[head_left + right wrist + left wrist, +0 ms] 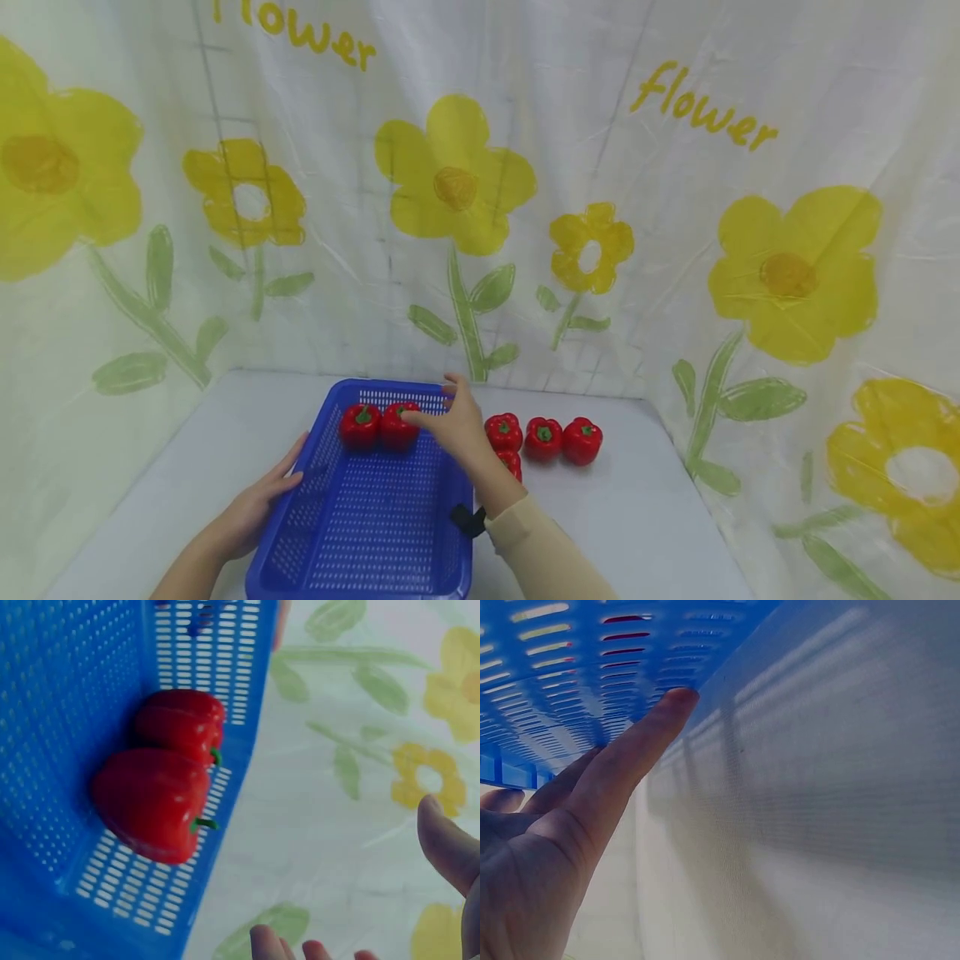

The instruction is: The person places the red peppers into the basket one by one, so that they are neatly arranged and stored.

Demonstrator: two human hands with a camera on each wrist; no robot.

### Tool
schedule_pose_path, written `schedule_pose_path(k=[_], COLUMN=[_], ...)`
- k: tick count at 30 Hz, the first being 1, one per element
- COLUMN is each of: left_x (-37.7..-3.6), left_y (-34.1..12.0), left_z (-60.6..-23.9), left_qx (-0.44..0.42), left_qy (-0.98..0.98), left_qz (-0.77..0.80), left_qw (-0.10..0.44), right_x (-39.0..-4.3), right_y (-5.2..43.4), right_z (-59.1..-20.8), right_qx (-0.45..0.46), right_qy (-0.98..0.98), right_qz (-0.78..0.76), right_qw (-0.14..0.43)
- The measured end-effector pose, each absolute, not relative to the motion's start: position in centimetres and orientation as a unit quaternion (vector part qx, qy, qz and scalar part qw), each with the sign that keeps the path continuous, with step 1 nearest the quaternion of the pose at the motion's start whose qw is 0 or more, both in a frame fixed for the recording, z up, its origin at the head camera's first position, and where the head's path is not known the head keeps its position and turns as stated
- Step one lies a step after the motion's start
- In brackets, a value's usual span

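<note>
A blue perforated basket [375, 533] stands on the table with two red bell peppers inside, side by side at its far end: the left pepper [357, 432] and the right pepper [396, 435]. My right hand [456, 423] is over the basket's far right corner, thumb and fingers spread apart, holding nothing. In the right wrist view both peppers lie away from its fingertips [264, 943]. Against the basket's left outer side rests my left hand [251, 508]; the left wrist view shows its extended fingers [630, 765] touching the slotted wall.
Several more red bell peppers [543, 440] sit on the white table [622, 533] right of the basket, one partly hidden by my right forearm. A black strap [468, 521] is at the right wrist. Behind the table hangs a flower-print curtain [337, 275].
</note>
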State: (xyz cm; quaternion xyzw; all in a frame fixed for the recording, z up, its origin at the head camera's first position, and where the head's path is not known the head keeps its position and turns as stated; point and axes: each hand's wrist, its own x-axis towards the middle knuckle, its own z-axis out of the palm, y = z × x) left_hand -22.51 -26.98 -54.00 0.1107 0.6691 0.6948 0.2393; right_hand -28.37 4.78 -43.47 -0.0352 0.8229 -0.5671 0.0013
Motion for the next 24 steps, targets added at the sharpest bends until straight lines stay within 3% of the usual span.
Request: schedule_pose_path(k=[24], left_x=[-22.3], left_y=[-27.0], left_z=[-53.9], left_qx=[0.109], left_qy=[0.662], left_qz=[0.703], left_qw=[0.233], right_x=[-25.7], right_y=[10.3], right_z=[-43.2], right_qx=[-0.055], right_qy=[0.818], right_qz=[-0.571], right_qw=[-0.044])
